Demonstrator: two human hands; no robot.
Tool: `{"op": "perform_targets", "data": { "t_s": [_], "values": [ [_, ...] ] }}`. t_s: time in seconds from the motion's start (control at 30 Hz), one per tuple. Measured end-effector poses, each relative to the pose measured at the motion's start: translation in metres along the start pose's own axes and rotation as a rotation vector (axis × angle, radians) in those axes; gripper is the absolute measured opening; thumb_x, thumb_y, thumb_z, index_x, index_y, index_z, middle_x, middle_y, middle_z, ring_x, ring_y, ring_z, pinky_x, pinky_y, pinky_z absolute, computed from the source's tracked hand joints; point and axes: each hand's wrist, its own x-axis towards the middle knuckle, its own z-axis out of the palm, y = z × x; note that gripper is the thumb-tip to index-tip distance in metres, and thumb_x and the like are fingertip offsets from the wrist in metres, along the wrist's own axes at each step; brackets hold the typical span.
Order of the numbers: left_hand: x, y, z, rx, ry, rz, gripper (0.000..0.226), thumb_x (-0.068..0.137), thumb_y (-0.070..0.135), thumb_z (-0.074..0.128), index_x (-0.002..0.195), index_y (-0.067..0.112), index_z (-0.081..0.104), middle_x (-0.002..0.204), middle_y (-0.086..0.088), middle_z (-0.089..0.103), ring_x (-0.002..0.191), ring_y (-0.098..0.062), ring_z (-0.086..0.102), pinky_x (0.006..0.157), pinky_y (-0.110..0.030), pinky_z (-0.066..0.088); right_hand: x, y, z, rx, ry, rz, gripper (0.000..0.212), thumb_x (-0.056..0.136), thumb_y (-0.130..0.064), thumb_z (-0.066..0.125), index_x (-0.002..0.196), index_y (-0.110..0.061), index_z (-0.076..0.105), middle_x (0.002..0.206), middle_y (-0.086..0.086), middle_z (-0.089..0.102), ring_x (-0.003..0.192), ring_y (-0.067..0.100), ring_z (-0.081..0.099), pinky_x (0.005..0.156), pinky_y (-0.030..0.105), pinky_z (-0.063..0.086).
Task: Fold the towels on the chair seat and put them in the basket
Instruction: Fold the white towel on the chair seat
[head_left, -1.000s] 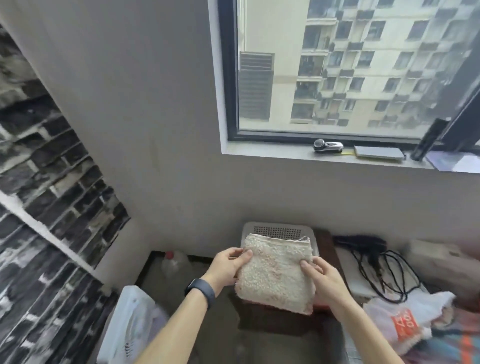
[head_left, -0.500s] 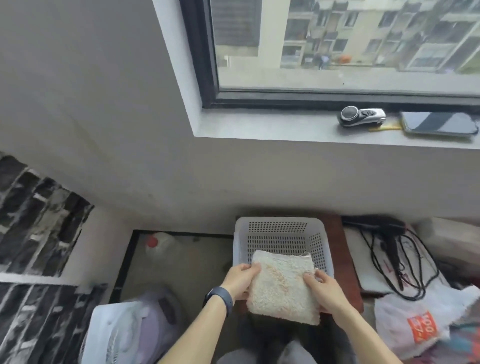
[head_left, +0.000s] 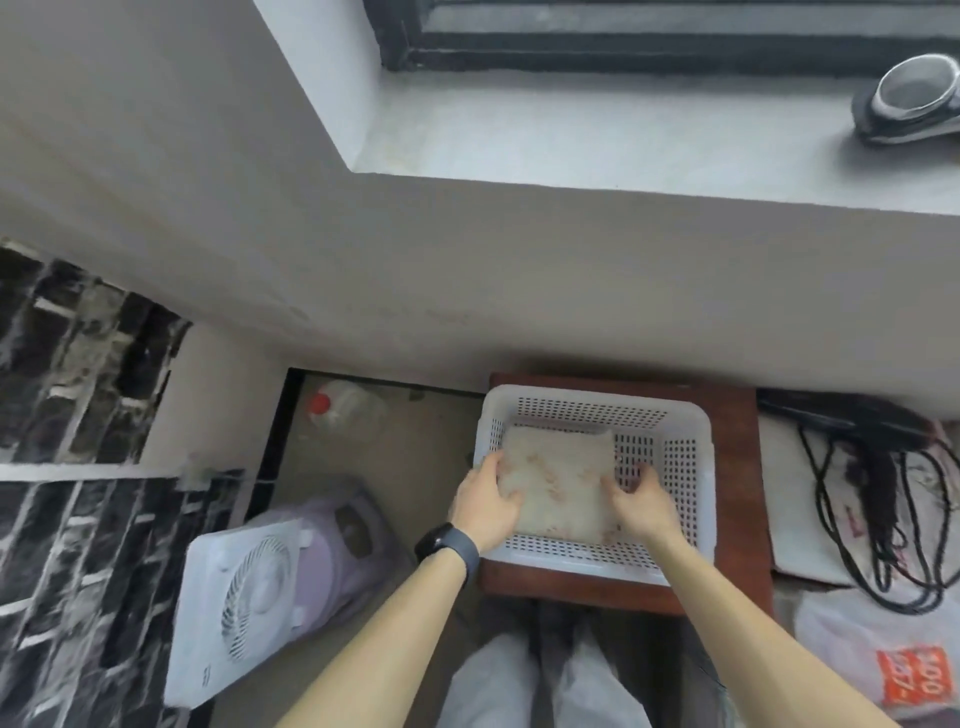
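Observation:
A folded cream towel (head_left: 558, 478) lies flat inside the white perforated basket (head_left: 680, 415), toward its left side. My left hand (head_left: 485, 501) grips the towel's left edge; a dark watch is on that wrist. My right hand (head_left: 641, 501) holds the towel's right edge, fingers down inside the basket. The basket stands on a reddish-brown wooden chair seat (head_left: 737, 514). No other towel shows on the seat.
A white box fan (head_left: 244, 597) leans on a purple appliance at the lower left. A red-capped bottle (head_left: 337, 408) stands by the wall. Black cables (head_left: 883, 499) and a white bag (head_left: 883, 660) lie at the right. A windowsill runs above.
The towel went from held up in front of the basket down into it. My view tilted downward, so the window slid out of sight and my legs appeared.

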Motion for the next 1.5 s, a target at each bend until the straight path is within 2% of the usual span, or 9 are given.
{"op": "perform_targets", "data": {
  "t_s": [0.1, 0.27, 0.43, 0.63, 0.9, 1.03, 1.23, 1.37, 1.5],
  "values": [
    [-0.002, -0.007, 0.014, 0.333, 0.025, 0.131, 0.056, 0.093, 0.023, 0.048, 0.146, 0.029, 0.033, 0.150, 0.002, 0.036, 0.126, -0.024, 0.050, 0.096, -0.037, 0.048, -0.001, 0.015, 0.004, -0.034, -0.045, 0.007, 0.067, 0.096, -0.037, 0.057, 0.151, -0.012, 0.027, 0.103, 0.003, 0.061, 0.093, 0.026, 0.063, 0.082, 0.036, 0.050],
    [0.010, -0.009, 0.033, 0.858, 0.035, 0.406, 0.069, 0.085, 0.009, 0.054, 0.149, 0.020, 0.033, 0.158, -0.008, 0.027, 0.145, -0.028, 0.026, 0.120, -0.043, 0.020, -0.003, 0.035, 0.014, -0.247, 0.131, -0.248, 0.066, 0.090, -0.032, 0.060, 0.148, -0.011, 0.035, 0.147, 0.016, 0.045, 0.129, 0.035, 0.047, 0.106, 0.047, 0.042],
    [0.040, -0.010, 0.032, 1.185, 0.026, 0.472, 0.069, 0.099, 0.032, 0.041, 0.157, 0.020, 0.007, 0.165, -0.010, 0.004, 0.151, -0.032, -0.001, 0.114, -0.053, -0.022, 0.013, 0.029, 0.018, -0.675, 0.095, -0.686, 0.086, 0.076, -0.036, 0.051, 0.157, -0.027, 0.022, 0.167, 0.002, 0.012, 0.153, 0.026, 0.012, 0.122, 0.047, 0.021],
    [0.071, -0.009, 0.029, 1.454, -0.048, 0.343, 0.082, 0.096, 0.062, 0.035, 0.154, 0.030, -0.014, 0.164, -0.003, -0.012, 0.150, -0.035, -0.011, 0.100, -0.058, -0.033, 0.053, 0.028, 0.011, -0.910, -0.065, -0.633, 0.086, 0.088, -0.047, 0.034, 0.158, -0.028, -0.014, 0.161, -0.003, -0.029, 0.150, 0.019, -0.024, 0.120, 0.047, -0.010],
    [0.080, -0.008, 0.036, 1.556, -0.044, 0.254, 0.088, 0.093, 0.070, 0.031, 0.151, 0.032, -0.023, 0.162, -0.001, -0.022, 0.149, -0.034, -0.015, 0.098, -0.063, -0.034, 0.055, 0.032, 0.022, -0.906, -0.099, -0.546, 0.081, 0.091, -0.050, 0.023, 0.152, -0.032, -0.026, 0.157, -0.006, -0.039, 0.149, 0.020, -0.027, 0.123, 0.051, -0.007],
    [0.057, 0.008, 0.033, 1.495, -0.025, 0.291, 0.075, 0.099, 0.047, 0.038, 0.156, 0.028, -0.005, 0.165, -0.007, -0.003, 0.150, -0.034, -0.009, 0.106, -0.062, -0.028, 0.032, 0.017, 0.008, -0.872, -0.117, -0.544, 0.080, 0.094, -0.039, 0.039, 0.159, -0.027, -0.006, 0.165, 0.000, -0.023, 0.154, 0.028, -0.008, 0.124, 0.049, 0.004],
    [-0.010, 0.022, 0.015, 1.125, 0.110, 0.239, 0.056, 0.092, 0.029, 0.046, 0.146, 0.022, 0.038, 0.150, -0.009, 0.040, 0.145, -0.029, 0.020, 0.112, -0.065, -0.018, -0.035, -0.001, -0.026, -0.728, -0.225, -0.502, 0.048, 0.096, -0.042, 0.043, 0.140, -0.025, 0.052, 0.148, 0.001, 0.052, 0.141, 0.028, 0.039, 0.113, 0.040, 0.038],
    [-0.067, 0.014, -0.003, 0.600, 0.159, 0.103, 0.052, 0.091, 0.041, 0.043, 0.142, 0.033, 0.041, 0.142, -0.001, 0.050, 0.129, -0.024, 0.047, 0.117, -0.055, 0.015, -0.092, -0.027, -0.043, -0.640, -0.338, -0.570, 0.039, 0.098, -0.048, 0.045, 0.130, -0.033, 0.060, 0.134, -0.006, 0.064, 0.120, 0.017, 0.061, 0.102, 0.035, 0.049],
    [-0.133, -0.026, -0.022, 0.115, 0.282, -0.003, 0.043, 0.090, 0.048, 0.049, 0.131, 0.038, 0.054, 0.133, 0.004, 0.060, 0.118, -0.020, 0.058, 0.099, -0.036, 0.047, -0.156, -0.070, -0.040, -0.648, -0.324, -0.823, 0.032, 0.101, -0.047, 0.045, 0.127, -0.038, 0.062, 0.132, -0.013, 0.064, 0.120, 0.010, 0.060, 0.101, 0.031, 0.046]
  ]
}}
